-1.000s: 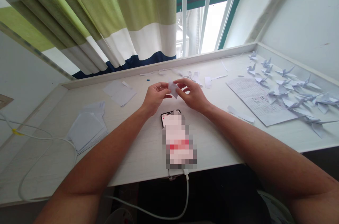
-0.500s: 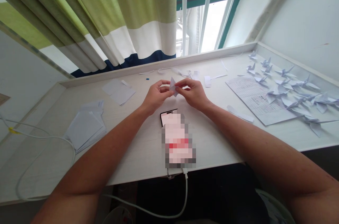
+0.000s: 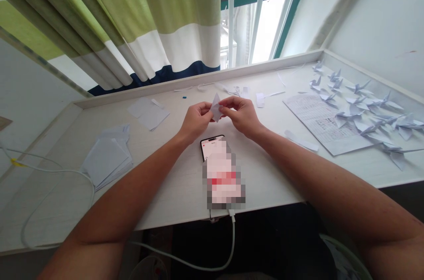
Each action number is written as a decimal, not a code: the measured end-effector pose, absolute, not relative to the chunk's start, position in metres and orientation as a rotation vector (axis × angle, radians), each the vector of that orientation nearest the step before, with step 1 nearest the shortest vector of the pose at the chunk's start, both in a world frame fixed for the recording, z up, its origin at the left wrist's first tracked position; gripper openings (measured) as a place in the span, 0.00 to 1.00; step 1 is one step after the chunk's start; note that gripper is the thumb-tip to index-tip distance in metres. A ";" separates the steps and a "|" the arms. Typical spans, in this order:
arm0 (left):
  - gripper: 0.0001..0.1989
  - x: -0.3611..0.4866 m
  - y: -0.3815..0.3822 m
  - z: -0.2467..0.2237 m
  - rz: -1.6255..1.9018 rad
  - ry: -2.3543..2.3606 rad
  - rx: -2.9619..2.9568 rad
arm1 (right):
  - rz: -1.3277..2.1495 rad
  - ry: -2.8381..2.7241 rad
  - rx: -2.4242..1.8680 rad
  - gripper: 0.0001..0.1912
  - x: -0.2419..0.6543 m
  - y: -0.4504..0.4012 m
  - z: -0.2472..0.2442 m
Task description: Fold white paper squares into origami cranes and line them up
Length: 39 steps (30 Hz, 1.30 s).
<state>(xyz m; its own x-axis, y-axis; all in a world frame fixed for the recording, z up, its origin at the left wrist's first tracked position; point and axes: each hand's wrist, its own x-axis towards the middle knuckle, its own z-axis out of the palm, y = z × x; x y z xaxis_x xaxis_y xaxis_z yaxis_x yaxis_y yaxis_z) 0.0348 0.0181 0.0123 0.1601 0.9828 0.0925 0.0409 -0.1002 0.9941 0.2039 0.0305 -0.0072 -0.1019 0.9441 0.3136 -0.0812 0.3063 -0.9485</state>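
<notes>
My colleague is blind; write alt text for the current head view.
A left hand and right hand hold a small folded paper over a white desk. A phone lies nearer, with paper sheets left and paper birds right.

Head camera looks down across the desk (image 3: pixel 265 178).

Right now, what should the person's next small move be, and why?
Probably a light squeeze by the right hand along the small folded paper, to sharpen its edge: that hand already pinches one side, while the left hand holds the other.
</notes>
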 end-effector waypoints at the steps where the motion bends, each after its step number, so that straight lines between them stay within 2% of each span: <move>1: 0.11 0.035 0.018 0.012 1.139 1.088 1.387 | 1.076 -1.378 -0.873 0.08 0.204 0.030 -0.007; 8: 0.19 0.035 0.017 0.010 1.163 1.076 1.405 | 1.147 -1.329 -0.844 0.10 0.203 0.031 -0.006; 12: 0.24 0.034 0.018 0.010 1.166 1.076 1.337 | 1.058 -1.429 -0.857 0.06 0.204 0.029 -0.004; 16: 0.24 0.032 0.020 0.011 1.154 1.074 1.300 | 0.982 -1.549 -0.863 0.03 0.206 0.026 0.000; 24: 0.17 0.032 0.018 0.018 1.135 1.004 1.221 | 0.873 -1.612 -0.869 0.03 0.210 0.025 0.003; 31: 0.22 0.031 0.018 0.021 1.126 0.961 1.204 | 0.922 -1.610 -0.811 0.06 0.212 0.026 0.002; 39: 0.22 0.026 0.022 0.019 1.090 0.960 1.196 | 1.019 -1.483 -0.854 0.08 0.211 0.030 0.000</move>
